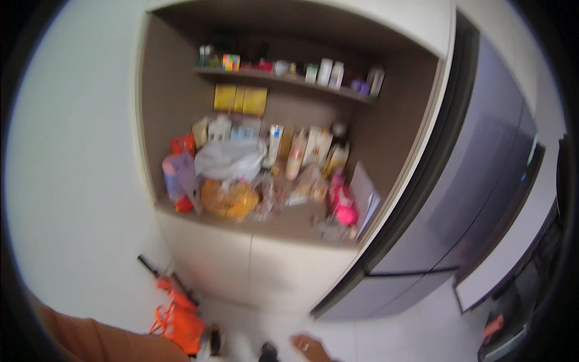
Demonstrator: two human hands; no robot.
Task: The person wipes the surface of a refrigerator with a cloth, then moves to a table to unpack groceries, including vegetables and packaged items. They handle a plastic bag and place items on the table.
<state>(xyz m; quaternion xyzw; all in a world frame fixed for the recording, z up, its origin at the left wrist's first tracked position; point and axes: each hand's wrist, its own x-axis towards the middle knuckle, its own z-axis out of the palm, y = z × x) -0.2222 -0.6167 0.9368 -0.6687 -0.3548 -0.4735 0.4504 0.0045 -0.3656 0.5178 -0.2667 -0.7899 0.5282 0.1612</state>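
Observation:
My left hand reaches in from the lower left, large, close and blurred; its fingers cannot be made out. The nearest thing to it is a bright orange bag on the floor by the wall. Low in the middle, part of my right hand shows over the pale floor, with a small light spot on it. Blur and the picture's lower edge hide how its fingers lie, and no held object can be made out. Ahead stands a built-in cabinet with a cluttered open niche, apart from both hands.
The niche holds a white plastic bag, a yellow-orange bag, a pink bottle-like thing and upright papers. Above, a shelf carries small boxes and a multicoloured cube. A grey fridge stands to the right.

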